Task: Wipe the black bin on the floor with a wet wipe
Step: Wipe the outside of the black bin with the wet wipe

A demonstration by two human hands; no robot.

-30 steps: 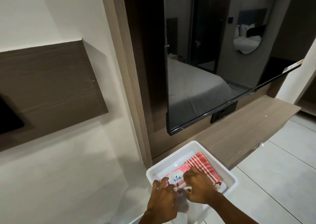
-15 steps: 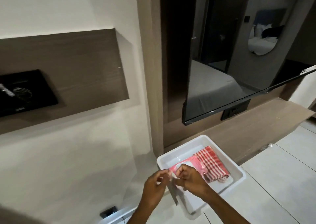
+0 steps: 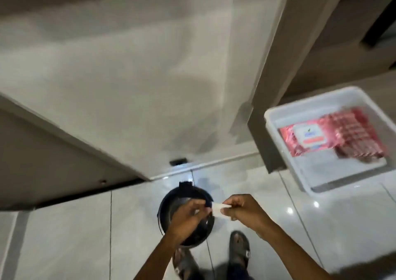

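Holding a small white wet wipe (image 3: 218, 210) between them, both hands hung over the black bin (image 3: 185, 214), which stood on the pale tiled floor (image 3: 64, 237) close to the foot of the wall (image 3: 128, 76). The left hand (image 3: 188, 217) had its grip closed on the wipe's left edge, fingertips pinched together, and it covered much of the bin's open mouth from this view. The right hand (image 3: 244, 210) pinched the wipe's right edge in the same way, thumb and fingers shut on it, so the wipe was stretched flat between the two grips just above the bin's right rim. Whether the wipe touched the bin could not be told. Below the hands, two sandalled feet (image 3: 239, 247) stood on the tiles, just beside the bin. Off to the right, well apart from the bin, a white tray (image 3: 300, 117) sat on a wooden surface (image 3: 368, 82); it held a pink pack of wipes (image 3: 308, 138) with a white label, and a red-and-white striped cloth (image 3: 353, 134) lay against the pack's right side. The whole view was blurred.
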